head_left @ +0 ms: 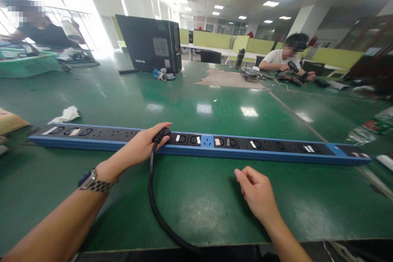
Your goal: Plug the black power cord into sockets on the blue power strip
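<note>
- A blue-edged power strip [199,151] is laid flat on the green table [199,208], its long axis run from left to right across the view, roughly along the table's near edge; its right end is set slightly nearer than its left.
- Its row of sockets is faced upward, with white labels stuck beside several of them, and a blue socket panel [207,141] is set near the middle.
- A black plug [160,135] is grasped by the left hand [141,144] on top of the strip, left of that panel; its cable end is turned toward the near side, while its contact face is hidden, so whether it is seated cannot be told.
- The black cable [150,184] is curved down from the plug and led past the table's near edge.
- The right hand [257,194] is held loosely curled, just nearer than the strip and apart from it; whether its fingertips are pressed together cannot be told.
</note>
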Demonstrator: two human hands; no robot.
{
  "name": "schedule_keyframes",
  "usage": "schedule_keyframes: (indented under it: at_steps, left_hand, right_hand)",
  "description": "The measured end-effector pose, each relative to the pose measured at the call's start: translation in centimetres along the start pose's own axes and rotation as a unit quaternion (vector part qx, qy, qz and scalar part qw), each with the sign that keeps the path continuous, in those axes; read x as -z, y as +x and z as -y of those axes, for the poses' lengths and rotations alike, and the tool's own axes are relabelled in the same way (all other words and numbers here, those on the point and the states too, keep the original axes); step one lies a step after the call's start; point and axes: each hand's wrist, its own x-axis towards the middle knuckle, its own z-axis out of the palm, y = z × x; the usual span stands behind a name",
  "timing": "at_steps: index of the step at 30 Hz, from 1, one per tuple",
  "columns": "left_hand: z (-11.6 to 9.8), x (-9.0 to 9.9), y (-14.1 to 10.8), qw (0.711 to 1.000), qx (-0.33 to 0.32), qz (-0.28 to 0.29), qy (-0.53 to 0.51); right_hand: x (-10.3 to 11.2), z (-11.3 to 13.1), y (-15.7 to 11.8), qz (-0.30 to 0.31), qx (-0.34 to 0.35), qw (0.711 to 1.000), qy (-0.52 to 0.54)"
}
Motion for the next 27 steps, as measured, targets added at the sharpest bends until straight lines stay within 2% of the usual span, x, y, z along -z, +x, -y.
schedule_keyframes:
  at_steps: [4, 6, 18, 19, 20, 22, 23, 24, 27]
  left_hand:
    - [-0.1, 0.7, 0.8, 0.997, -0.028, 0.06, 0.046]
    - [-0.1, 0.9, 0.8, 0.995, -0.032, 0.073, 0.056]
    - [0.1, 0.1, -0.5, 0.998, -0.057, 0.029, 0.016]
    - [-0.3, 0.1, -0.5, 0.999, -0.051, -0.001, -0.002]
    - [-0.9, 0.1, -0.4, 0.997, -0.039, -0.056, -0.025]
    - [-2.9, -0.5, -0.1, 0.977, -0.01, -0.202, -0.073]
    - [-4.1, -1.1, 0.2, 0.963, -0.003, -0.255, -0.091]
    - [-5.4, -1.8, 0.5, 0.963, -0.02, -0.25, -0.102]
    - [-8.5, -4.3, 1.9, 0.984, -0.069, -0.125, -0.102]
  right_hand:
    - [0.0, 0.0, -0.1, 0.0, 0.006, 1.0, -0.011]
    - [0.0, 0.0, -0.2, -0.001, 0.013, 1.0, -0.017]
    - [0.1, 0.2, -0.1, 0.003, 0.039, 0.998, -0.049]
    - [0.0, 0.2, -0.1, 0.001, 0.04, 0.998, -0.051]
    - [0.0, 0.3, 0.0, 0.0, 0.041, 0.998, -0.052]
    - [-0.1, 0.3, 0.1, -0.002, 0.042, 0.998, -0.054]
    - [-0.1, 0.2, 0.1, -0.004, 0.044, 0.998, -0.055]
    - [-0.1, 0.2, 0.2, -0.007, 0.046, 0.997, -0.054]
    - [-0.2, 0.1, 0.2, -0.019, 0.05, 0.997, -0.047]
